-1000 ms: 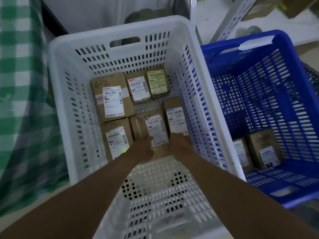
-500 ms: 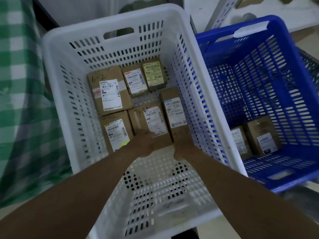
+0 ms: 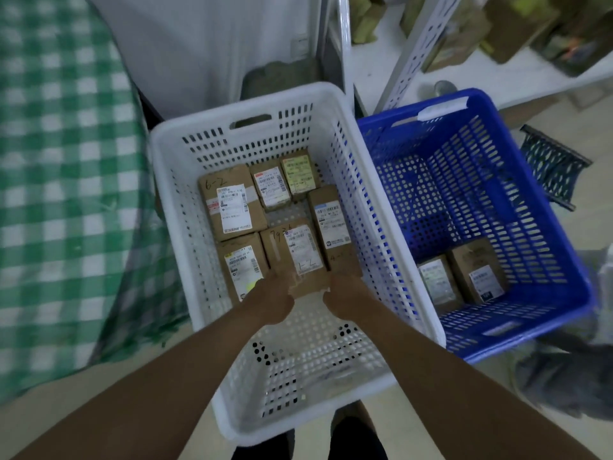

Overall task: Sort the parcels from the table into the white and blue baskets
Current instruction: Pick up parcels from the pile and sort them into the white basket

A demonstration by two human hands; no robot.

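Both hands, the left hand point(image 3: 269, 298) and right hand point(image 3: 345, 295), hold one brown parcel point(image 3: 300, 257) by its near end, down in the white basket point(image 3: 172, 207).

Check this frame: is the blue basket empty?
No. Two brown parcels lie side by side on the floor of the blue basket, at its near end.

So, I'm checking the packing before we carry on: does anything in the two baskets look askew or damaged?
Nothing stands out. The parcels lie flat, labels up, in the white basket, and two more lie flat in the blue basket. Both hands, left and right, are at the middle parcel.
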